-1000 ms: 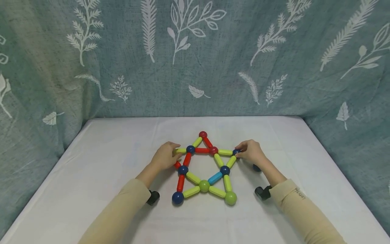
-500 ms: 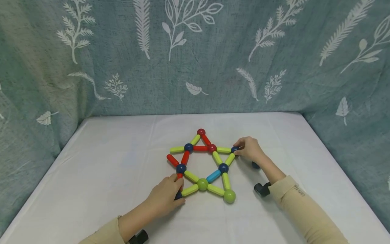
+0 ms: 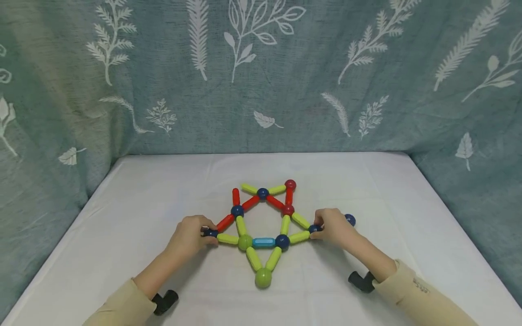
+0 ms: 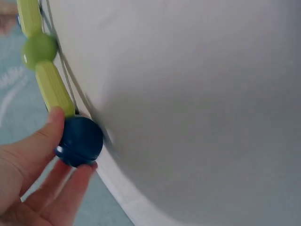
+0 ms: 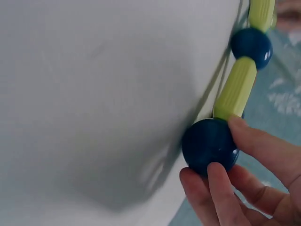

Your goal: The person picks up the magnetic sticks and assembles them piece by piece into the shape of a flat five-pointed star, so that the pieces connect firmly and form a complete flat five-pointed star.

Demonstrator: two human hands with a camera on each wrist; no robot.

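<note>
A flat star-shaped frame of magnetic sticks and balls spans the middle of the table. My left hand (image 3: 185, 240) pinches the dark blue ball (image 4: 81, 141) at its left corner, thumb on one side and fingers on the other. Opposite, my right hand (image 3: 335, 230) pinches another dark blue ball (image 5: 209, 146) at the right corner. A red stick (image 3: 225, 222) and yellow-green sticks run inward from these corners. Nearest me is a green ball (image 3: 263, 278); a red ball (image 3: 290, 184) tops the far side. At the far left, a red stick (image 3: 235, 197) and a yellow-green stick (image 3: 248, 188) have bare ends, set apart.
One loose dark blue ball (image 3: 350, 220) lies just beyond my right hand. White cloth covers the table (image 3: 122, 217). Behind it hangs a green-blue curtain (image 3: 261, 131) with white leaf patterns. Black wrist cameras (image 3: 165, 302) sit below both hands.
My left hand has left the far-left sticks and taken hold of the near-left blue ball. The whole frame has turned clockwise, with my right hand keeping its ball and coming nearer.
</note>
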